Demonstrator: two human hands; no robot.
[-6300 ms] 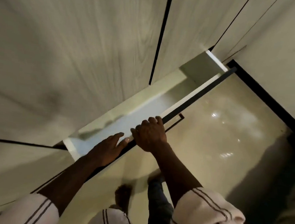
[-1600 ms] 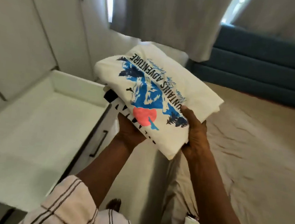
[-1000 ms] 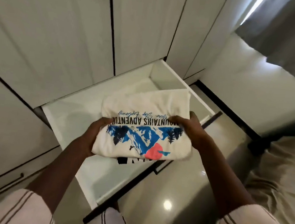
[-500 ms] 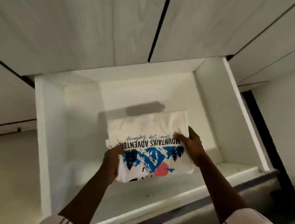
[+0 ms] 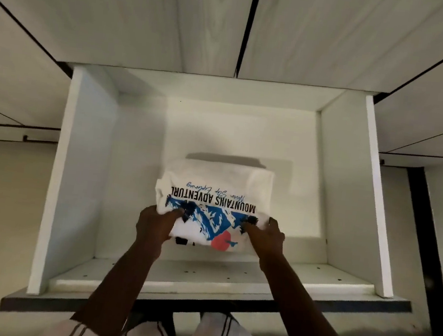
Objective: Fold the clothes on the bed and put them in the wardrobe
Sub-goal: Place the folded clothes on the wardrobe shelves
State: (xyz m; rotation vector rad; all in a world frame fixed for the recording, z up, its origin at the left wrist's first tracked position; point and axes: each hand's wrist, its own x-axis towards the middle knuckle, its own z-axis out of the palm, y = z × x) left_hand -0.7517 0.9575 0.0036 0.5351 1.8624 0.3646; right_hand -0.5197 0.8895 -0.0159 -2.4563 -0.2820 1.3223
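Observation:
A stack of folded clothes (image 5: 217, 195), topped by a white T-shirt with a blue mountain print and black lettering, lies low inside the open white wardrobe drawer (image 5: 82, 168), a little right of its middle. My left hand (image 5: 154, 228) grips the stack's near left corner, thumb on top. My right hand (image 5: 265, 237) grips the near right corner the same way. A second garment with black print peeks out under the T-shirt's near edge. Whether the stack touches the drawer floor I cannot tell.
Shut wardrobe doors (image 5: 149, 16) rise behind the drawer. Another drawer front with a dark handle (image 5: 25, 137) is at the left. The drawer's front panel (image 5: 200, 298) juts toward my knees. Bare drawer floor (image 5: 130, 185) lies left of the stack.
I opened the drawer, carried the folded stack over from the bed and lowered it in. Since half a second ago the stack has sunk deeper and my hands have slid to its near corners.

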